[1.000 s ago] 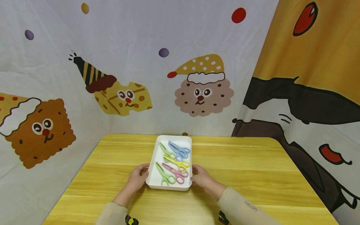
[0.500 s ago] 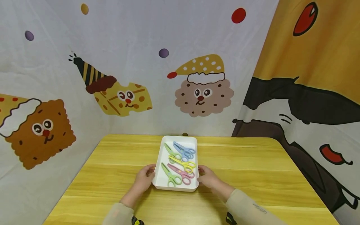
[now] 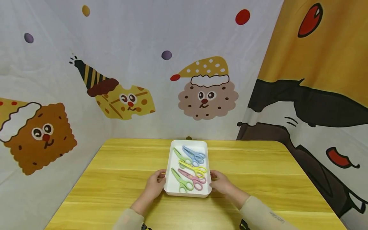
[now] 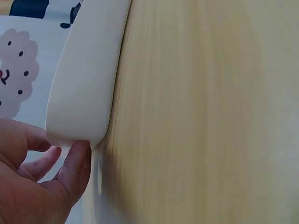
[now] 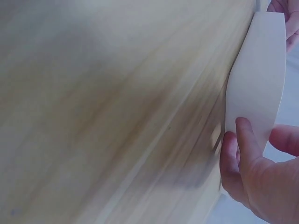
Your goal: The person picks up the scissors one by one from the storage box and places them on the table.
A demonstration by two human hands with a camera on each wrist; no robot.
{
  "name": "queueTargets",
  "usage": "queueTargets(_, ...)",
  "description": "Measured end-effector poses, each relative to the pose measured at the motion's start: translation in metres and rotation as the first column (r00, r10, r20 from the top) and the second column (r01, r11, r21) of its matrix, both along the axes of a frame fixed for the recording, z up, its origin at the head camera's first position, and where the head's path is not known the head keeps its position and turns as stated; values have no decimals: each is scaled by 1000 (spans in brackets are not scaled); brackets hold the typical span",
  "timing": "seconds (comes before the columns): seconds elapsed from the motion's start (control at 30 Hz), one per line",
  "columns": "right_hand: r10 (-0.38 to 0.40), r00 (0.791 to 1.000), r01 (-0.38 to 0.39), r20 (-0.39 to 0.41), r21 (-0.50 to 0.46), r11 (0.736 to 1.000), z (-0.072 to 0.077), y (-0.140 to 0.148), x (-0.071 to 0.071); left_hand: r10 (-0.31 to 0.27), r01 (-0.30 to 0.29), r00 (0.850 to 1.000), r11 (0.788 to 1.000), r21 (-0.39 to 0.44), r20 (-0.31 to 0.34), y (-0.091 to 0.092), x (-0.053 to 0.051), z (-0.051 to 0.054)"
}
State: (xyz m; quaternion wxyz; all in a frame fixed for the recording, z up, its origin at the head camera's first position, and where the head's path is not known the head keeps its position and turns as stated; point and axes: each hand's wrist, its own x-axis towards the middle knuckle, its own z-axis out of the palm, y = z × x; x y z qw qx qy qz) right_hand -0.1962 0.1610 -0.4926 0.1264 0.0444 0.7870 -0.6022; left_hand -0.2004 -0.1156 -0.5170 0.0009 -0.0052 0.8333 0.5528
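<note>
My left grip (image 3: 156,185) and right grip (image 3: 222,183) hold a white rectangular tray (image 3: 187,194) by its sides

Past my beige sleeves (image 3: 264,210), both grips are nearly closed, fingers pinching the tray's left and right walls toward its near corners; I cannot tell whether its base touches the bench (image 3: 258,172); inside, nearest me, lie light-green scissors (image 3: 181,181), with pink scissors (image 3: 191,177) just to their right, then yellow scissors (image 3: 191,166) lying across the handle of farther green scissors (image 3: 181,156), and blue scissors (image 3: 190,152) at the far right; yellowish wood spreads either side of the tray; beyond the bench's far edge hangs white cloth (image 3: 135,38) printed with a cheese wedge (image 3: 141,107) in a striped hat and a round biscuit (image 3: 198,107) in a spotted nightcap
</note>
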Motion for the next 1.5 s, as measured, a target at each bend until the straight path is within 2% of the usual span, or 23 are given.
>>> queueTargets(0.23,11,1000,-11,16,14,1000,4,11,4,-4,4,1000,1000,9,7,11,3,2)
queueTargets(0.57,19,1000,-20,16,54,998,3,28,2,-26,26,999,999,29,26,24,5,2)
queueTargets(0.87,44,999,-44,21,30,999,4,37,3,-27,24,998,998,56,61,31,4,4)
queueTargets(1.17,54,998,-55,20,30,998,3,43,1,-29,28,999,999,37,41,36,4,6)
queueTargets(1.37,24,999,-25,27,26,999,1,45,0,-27,26,999,999,26,29,37,5,6)
queueTargets(1.5,31,999,-32,26,21,999,3,44,1,-30,29,999,999,44,34,36,5,6)
